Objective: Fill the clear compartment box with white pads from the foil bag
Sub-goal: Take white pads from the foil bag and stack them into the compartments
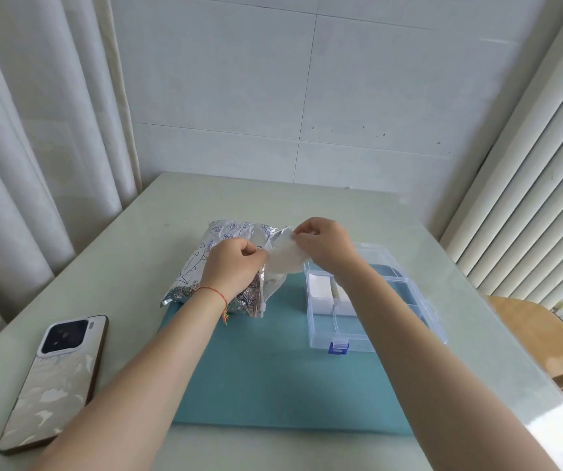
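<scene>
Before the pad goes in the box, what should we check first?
1. Pad held: ok. The right hand pinches a white pad.
2. Bag steady: ok. The left hand grips the foil bag.
3. Box open: ok. The clear compartment box has its lid back.
4. Room left: ok. White pads fill only the far left compartments; the near ones show blue mat.
5. One pad only: cannot tell.
6. Phone out of the way: ok, it lies far left.

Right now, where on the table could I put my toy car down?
Bare blue mat between the arms, nearer than the foil bag and clear box. Also bare table behind the bag. Crowded where both hands work.
</scene>
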Tool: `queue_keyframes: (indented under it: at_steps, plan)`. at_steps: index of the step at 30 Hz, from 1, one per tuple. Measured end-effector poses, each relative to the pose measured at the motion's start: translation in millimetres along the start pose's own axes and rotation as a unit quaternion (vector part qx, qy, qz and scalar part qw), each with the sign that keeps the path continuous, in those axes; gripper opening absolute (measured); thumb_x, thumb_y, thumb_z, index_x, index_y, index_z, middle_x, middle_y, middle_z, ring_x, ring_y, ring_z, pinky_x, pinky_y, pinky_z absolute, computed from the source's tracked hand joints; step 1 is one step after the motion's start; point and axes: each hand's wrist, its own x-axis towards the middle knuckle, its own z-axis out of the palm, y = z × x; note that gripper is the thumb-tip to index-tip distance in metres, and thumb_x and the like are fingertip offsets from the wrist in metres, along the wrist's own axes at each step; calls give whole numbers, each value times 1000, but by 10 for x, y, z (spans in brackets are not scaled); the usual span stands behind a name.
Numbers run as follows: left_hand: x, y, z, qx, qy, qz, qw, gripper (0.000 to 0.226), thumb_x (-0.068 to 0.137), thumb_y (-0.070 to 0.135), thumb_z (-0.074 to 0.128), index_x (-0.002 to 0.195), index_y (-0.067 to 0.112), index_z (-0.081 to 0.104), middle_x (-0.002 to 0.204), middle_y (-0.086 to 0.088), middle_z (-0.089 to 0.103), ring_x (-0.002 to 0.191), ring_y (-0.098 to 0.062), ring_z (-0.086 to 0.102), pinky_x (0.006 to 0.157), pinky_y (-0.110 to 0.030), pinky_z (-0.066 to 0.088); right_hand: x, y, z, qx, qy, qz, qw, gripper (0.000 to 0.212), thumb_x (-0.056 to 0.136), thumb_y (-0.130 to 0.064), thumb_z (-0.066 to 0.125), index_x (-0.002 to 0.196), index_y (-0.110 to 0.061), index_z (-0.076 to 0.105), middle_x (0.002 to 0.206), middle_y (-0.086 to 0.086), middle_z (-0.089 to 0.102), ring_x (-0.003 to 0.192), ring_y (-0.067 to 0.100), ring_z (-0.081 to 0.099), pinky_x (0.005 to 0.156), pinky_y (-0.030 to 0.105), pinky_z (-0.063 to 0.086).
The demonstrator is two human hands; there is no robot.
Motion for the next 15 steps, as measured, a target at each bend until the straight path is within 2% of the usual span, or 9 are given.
queue_keyframes:
  at_steps: [2, 5, 8, 10, 11, 13, 15]
  plan:
    - [5, 8, 15, 42, -22, 6, 999, 16, 79, 29, 64, 69, 17, 65, 63, 8, 62, 62, -13, 57, 58, -24, 40, -31, 5, -81, 28, 7, -1, 1000, 12, 86, -12, 56, 85, -17, 67, 76, -6, 58, 67, 12, 53, 60, 23, 45]
    - [18, 26, 31, 112, -54, 7, 992, 18, 79, 38, 63, 71, 22, 64, 69, 11, 63, 69, -11, 60, 61, -25, 42, -71, 32, -183, 76, 6, -3, 997, 14, 86, -7, 54, 86, -13, 67, 78, 0, 59, 65, 14, 53, 51, 21, 45]
    - [17, 106, 56, 113, -36, 21, 993, 22, 82, 40, 57, 71, 22, 63, 70, 9, 64, 68, -12, 59, 66, -28, 47, -84, 70, -258, 120, 8, -2, 993, 14, 86, -5, 55, 85, -12, 67, 79, 1, 61, 65, 15, 55, 52, 21, 47]
    - [12, 241, 78, -36, -26, -12, 999, 30, 87, 34, 49, 73, 14, 65, 66, -3, 65, 59, -21, 58, 60, -31, 48, -83, 106, -305, 148, 13, -2, 989, 15, 85, -4, 55, 83, -13, 67, 77, 1, 62, 66, 15, 56, 55, 24, 48]
    - [-1, 326, 80, -141, -42, -50, 988, 34, 92, 32, 45, 78, 10, 67, 67, -7, 66, 56, -23, 58, 54, -29, 47, -80, 124, -322, 162, 16, -1, 987, 16, 86, -3, 55, 82, -13, 67, 76, 1, 62, 67, 15, 56, 56, 25, 48]
    - [-35, 479, 80, -298, -111, -119, 941, 42, 98, 38, 42, 93, 6, 69, 74, -10, 69, 57, -22, 63, 49, -25, 48, -76, 164, -351, 184, 21, -2, 983, 16, 86, -3, 55, 81, -13, 67, 75, 2, 63, 67, 15, 57, 56, 25, 47]
    - [-56, 554, 104, -343, -179, -132, 913, 40, 97, 41, 49, 100, 7, 68, 82, -11, 71, 65, -22, 69, 54, -26, 53, -72, 203, -361, 199, 25, -3, 980, 14, 87, -4, 57, 82, -13, 67, 76, 2, 64, 68, 15, 58, 57, 25, 47]
